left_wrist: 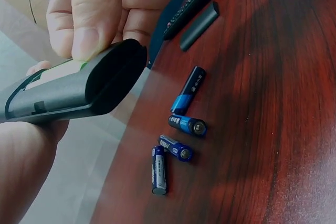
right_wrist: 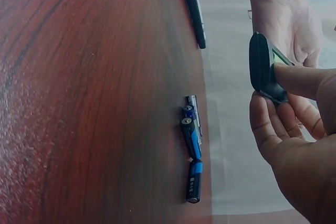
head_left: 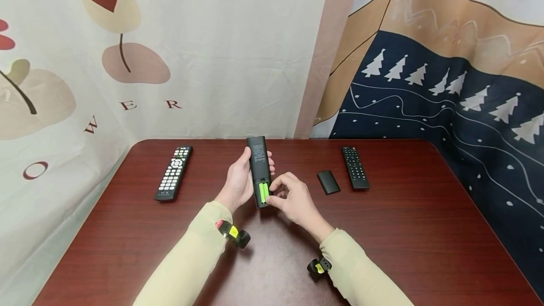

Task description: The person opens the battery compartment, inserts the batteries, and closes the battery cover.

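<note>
In the head view, a black remote control [head_left: 258,162] is held up, its back facing me and its battery compartment uncovered. Two bright green batteries [head_left: 264,192] lie side by side in that compartment. My left hand [head_left: 238,181] grips the remote from the left, thumb along its edge and fingertips showing on the far side. At the lower end, my right hand [head_left: 294,198] has its thumb over the batteries. In the right wrist view its other fingers [right_wrist: 268,121] curl against the remote's edge, so thumb and fingers pinch that end.
A black battery cover [head_left: 328,182] lies right of the hands, beside a second remote [head_left: 355,167]. A third remote with white buttons [head_left: 174,173] lies at the left. Several blue-and-black batteries [left_wrist: 181,124] lie on the dark red table [head_left: 272,268], hidden in the head view.
</note>
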The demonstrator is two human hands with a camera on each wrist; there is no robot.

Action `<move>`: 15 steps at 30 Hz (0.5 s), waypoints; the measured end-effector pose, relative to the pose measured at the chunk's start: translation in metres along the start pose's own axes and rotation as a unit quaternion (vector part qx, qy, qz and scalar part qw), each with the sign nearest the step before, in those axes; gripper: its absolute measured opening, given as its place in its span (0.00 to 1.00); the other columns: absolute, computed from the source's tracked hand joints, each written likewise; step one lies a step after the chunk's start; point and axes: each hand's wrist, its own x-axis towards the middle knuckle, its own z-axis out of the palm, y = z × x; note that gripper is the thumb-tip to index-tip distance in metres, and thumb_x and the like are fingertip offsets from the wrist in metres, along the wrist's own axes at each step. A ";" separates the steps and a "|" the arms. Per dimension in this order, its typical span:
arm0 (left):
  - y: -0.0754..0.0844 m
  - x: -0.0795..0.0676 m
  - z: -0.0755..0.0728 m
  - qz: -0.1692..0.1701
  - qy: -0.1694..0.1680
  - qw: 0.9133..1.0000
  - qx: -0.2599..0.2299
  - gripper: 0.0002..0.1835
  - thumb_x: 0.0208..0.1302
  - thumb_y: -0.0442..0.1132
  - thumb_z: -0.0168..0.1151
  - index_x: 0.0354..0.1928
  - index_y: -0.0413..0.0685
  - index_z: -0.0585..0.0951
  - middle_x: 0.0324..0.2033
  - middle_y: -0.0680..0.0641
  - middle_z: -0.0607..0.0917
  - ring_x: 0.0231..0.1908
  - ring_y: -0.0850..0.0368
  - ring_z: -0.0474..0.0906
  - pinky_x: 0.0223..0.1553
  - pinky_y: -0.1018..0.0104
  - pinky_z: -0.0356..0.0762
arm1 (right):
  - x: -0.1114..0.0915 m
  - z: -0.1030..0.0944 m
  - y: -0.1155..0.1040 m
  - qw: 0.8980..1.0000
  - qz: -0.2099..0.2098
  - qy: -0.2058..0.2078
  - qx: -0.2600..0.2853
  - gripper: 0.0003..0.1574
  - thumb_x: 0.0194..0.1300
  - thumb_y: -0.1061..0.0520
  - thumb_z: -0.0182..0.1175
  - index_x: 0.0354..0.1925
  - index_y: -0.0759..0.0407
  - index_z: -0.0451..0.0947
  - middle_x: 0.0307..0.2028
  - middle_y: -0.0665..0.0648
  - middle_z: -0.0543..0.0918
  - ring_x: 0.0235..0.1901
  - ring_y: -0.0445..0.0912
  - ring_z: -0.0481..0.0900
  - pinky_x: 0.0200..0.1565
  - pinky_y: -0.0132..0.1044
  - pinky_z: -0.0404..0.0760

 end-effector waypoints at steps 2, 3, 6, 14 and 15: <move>0.000 0.000 0.000 0.000 0.001 1.000 -0.001 0.31 0.84 0.55 0.28 0.65 0.34 0.67 0.44 0.46 0.79 0.45 0.52 0.79 0.55 0.64 0.78 | 0.000 0.000 0.001 1.000 0.001 -0.001 0.002 0.16 0.52 0.71 0.76 0.35 0.62 0.79 0.36 0.56 0.77 0.34 0.47 0.82 0.39 0.32 0.84; 0.000 0.001 0.000 0.000 0.002 1.000 -0.002 0.31 0.84 0.55 0.28 0.65 0.34 0.67 0.44 0.45 0.79 0.45 0.52 0.79 0.54 0.63 0.78 | 0.000 0.001 0.001 1.000 0.001 -0.002 0.003 0.16 0.52 0.71 0.76 0.35 0.62 0.79 0.37 0.56 0.77 0.34 0.47 0.82 0.39 0.32 0.84; -0.001 0.001 -0.001 0.001 0.004 1.000 -0.003 0.31 0.85 0.55 0.28 0.65 0.34 0.67 0.44 0.45 0.79 0.45 0.52 0.79 0.54 0.63 0.78 | 0.000 0.001 0.001 1.000 0.007 -0.007 0.005 0.15 0.52 0.71 0.75 0.35 0.62 0.79 0.37 0.56 0.77 0.34 0.46 0.82 0.39 0.31 0.84; -0.002 -0.001 -0.002 -0.001 0.007 1.000 0.003 0.31 0.85 0.55 0.28 0.64 0.35 0.68 0.45 0.45 0.79 0.45 0.52 0.79 0.54 0.63 0.78 | -0.001 -0.001 0.003 1.000 0.004 -0.019 0.004 0.14 0.53 0.70 0.76 0.35 0.62 0.79 0.37 0.56 0.77 0.33 0.45 0.84 0.39 0.32 0.86; -0.002 -0.001 -0.002 -0.001 0.006 1.000 0.005 0.31 0.84 0.56 0.28 0.64 0.35 0.68 0.45 0.45 0.79 0.45 0.52 0.79 0.54 0.63 0.78 | -0.002 -0.002 0.003 1.000 0.003 -0.020 0.004 0.14 0.54 0.69 0.75 0.35 0.62 0.80 0.37 0.56 0.77 0.33 0.45 0.84 0.40 0.33 0.86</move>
